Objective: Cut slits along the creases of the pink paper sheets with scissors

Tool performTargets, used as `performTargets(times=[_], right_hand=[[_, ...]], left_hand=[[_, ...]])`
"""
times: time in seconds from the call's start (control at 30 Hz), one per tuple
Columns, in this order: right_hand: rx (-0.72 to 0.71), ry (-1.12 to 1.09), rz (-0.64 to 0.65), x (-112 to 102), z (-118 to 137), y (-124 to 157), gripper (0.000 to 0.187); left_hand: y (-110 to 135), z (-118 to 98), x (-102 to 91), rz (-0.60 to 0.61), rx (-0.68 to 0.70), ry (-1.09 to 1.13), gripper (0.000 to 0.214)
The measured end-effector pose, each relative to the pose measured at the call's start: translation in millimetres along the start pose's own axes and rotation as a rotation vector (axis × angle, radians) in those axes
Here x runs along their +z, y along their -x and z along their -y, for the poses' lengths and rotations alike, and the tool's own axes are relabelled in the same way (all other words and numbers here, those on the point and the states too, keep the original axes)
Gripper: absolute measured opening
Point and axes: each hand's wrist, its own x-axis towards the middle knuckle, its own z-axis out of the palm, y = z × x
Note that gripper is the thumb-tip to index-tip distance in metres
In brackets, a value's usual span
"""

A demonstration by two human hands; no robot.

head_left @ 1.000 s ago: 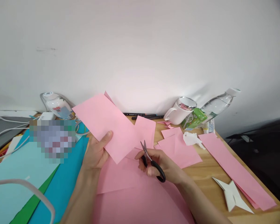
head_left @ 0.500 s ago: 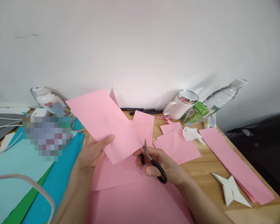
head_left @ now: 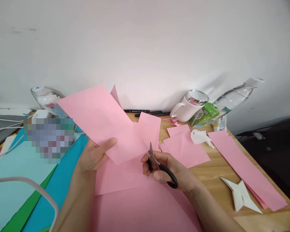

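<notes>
My left hand [head_left: 94,156] pinches the near edge of a folded pink paper sheet [head_left: 99,119], holding it tilted up above the desk. My right hand [head_left: 170,169] grips black-handled scissors [head_left: 160,164], fingers through the loops, blades pointing up at the sheet's lower right edge. The blades look nearly closed against the paper. Larger pink sheets [head_left: 135,199] lie flat under both hands.
Pink offcuts [head_left: 186,149] and long pink strips [head_left: 246,172] lie right. A white folded paper star [head_left: 240,195], crumpled tissue [head_left: 200,137], white mug [head_left: 189,106], green carton [head_left: 204,116], water bottle [head_left: 234,96], black pens [head_left: 147,112]. Blue and green sheets [head_left: 21,180], cables, a lying bottle [head_left: 47,98] left.
The pink sheet in my left hand has risen and shifted left. My right hand with the scissors moved slightly right, staying at the sheet's edge.
</notes>
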Motion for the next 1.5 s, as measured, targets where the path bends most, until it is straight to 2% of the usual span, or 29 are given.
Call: performTargets(times=[0.5, 0.67, 0.73, 0.8, 0.87, 1.0, 1.07, 1.17, 1.33, 1.43, 1.5], right_hand=[[-0.027, 0.037, -0.054, 4, 0, 0, 0.040], [-0.133, 0.271, -0.126, 6, 3, 0, 0.031], [-0.071, 0.277, -0.022, 0, 7, 2, 0.029], [0.026, 0.184, 0.165, -8, 11, 4, 0.033], [0.040, 0.089, 0.228, -15, 14, 6, 0.035], [-0.079, -0.083, 0.069, -15, 6, 2, 0.035], [-0.103, -0.150, 0.056, -8, -1, -2, 0.039], [-0.130, -0.209, 0.025, 4, -11, -7, 0.043], [-0.102, -0.348, -0.135, 13, -16, -14, 0.044], [-0.120, -0.409, -0.297, 8, -13, -15, 0.050], [-0.195, -0.341, -0.475, 2, -7, -13, 0.050]], left_hand=[[1, -1, 1.8, -0.020, -0.003, -0.007, 0.061], [3, -3, 3.5, -0.054, -0.059, 0.047, 0.062], [3, -4, 1.7, -0.094, -0.027, 0.078, 0.062], [3, -5, -2.4, -0.125, 0.027, 0.122, 0.061], [4, -5, -7.6, -0.138, 0.062, 0.177, 0.058], [11, -3, -11.5, -0.067, -0.028, 0.232, 0.042], [16, 0, -7.0, -0.015, -0.086, 0.211, 0.028], [23, 5, 4.5, 0.136, -0.161, 0.169, 0.028], [28, 9, 18.4, 0.376, -0.273, 0.195, 0.029], [27, 6, 16.4, 0.363, -0.271, 0.178, 0.035], [24, 2, 10.2, 0.301, -0.270, 0.130, 0.036]])
